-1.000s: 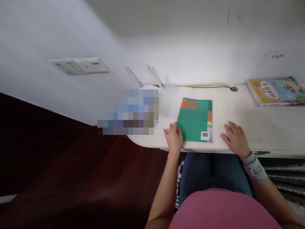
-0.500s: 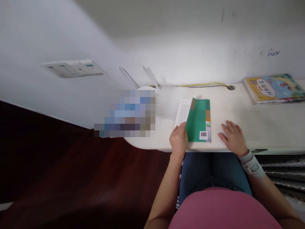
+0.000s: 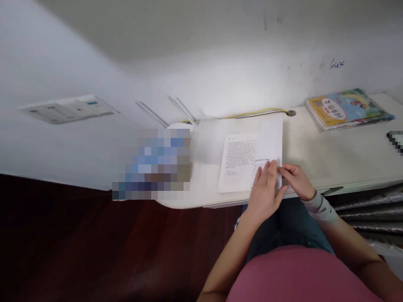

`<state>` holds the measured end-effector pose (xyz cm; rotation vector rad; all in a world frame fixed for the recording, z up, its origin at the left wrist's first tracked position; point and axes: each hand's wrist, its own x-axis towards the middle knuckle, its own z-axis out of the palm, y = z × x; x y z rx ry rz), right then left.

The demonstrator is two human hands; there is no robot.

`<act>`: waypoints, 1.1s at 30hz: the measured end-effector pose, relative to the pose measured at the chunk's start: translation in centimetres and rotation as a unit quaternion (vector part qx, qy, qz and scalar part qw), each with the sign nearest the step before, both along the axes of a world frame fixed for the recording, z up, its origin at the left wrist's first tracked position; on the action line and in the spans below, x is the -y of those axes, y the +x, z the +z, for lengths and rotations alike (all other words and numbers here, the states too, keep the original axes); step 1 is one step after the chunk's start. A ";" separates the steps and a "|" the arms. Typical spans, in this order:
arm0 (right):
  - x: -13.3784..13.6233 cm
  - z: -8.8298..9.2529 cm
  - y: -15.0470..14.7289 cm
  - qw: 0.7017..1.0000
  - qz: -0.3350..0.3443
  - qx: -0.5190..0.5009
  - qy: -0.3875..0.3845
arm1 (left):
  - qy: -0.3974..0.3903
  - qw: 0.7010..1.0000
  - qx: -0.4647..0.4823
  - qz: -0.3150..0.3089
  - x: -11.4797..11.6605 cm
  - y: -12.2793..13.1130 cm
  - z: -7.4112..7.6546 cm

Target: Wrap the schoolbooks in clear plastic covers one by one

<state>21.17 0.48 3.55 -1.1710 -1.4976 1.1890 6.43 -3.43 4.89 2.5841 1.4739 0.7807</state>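
An open book (image 3: pixel 238 163) with printed white pages lies on the white desk in front of me. Across its right-hand page, near the bottom, my left hand (image 3: pixel 265 191) rests flat with fingers stretched out and thumb apart. My right hand (image 3: pixel 296 180), wearing a grey wrist brace (image 3: pixel 321 206), pinches the right edge of that page between thumb and fingers. Some print on the right page is covered by the left hand. The green cover is out of sight.
A stack of books (image 3: pixel 348 110) lies at the back right of the white desk (image 3: pixel 201 184). Thin cables (image 3: pixel 248 114) run along the wall to a hole. A blurred-out item (image 3: pixel 154 163) sits at the left end, near white antennas (image 3: pixel 182 110). A dark-edged object (image 3: pixel 397 140) shows at far right.
The green cover has gone from view and white pages now face up. My left hand has moved right onto the page; my right hand has closed on its edge. The view has shifted right.
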 end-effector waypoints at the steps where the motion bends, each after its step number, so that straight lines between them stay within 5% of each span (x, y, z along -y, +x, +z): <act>1: -0.2 -0.2 0.2 1.000 -0.013 0.002 -0.002 | -0.007 0.999 -0.035 0.004 -0.2 -0.4 0.1; 5: -1.0 -1.3 2.4 0.978 -0.059 0.183 0.079 | -0.013 0.987 -0.160 0.016 -1.7 -0.7 -0.5; 9: -1.1 -2.6 6.0 0.893 -0.165 0.369 0.200 | -0.017 0.981 -0.188 0.049 -3.1 1.2 -2.4; 16: -0.1 -4.9 10.0 0.831 -0.075 0.497 0.237 | -0.015 0.985 -0.171 0.018 -3.9 4.3 -4.3; 33: 0.0 -4.5 10.8 0.826 0.000 0.509 0.243 | -0.036 0.991 -0.125 -0.003 -4.2 6.7 -4.4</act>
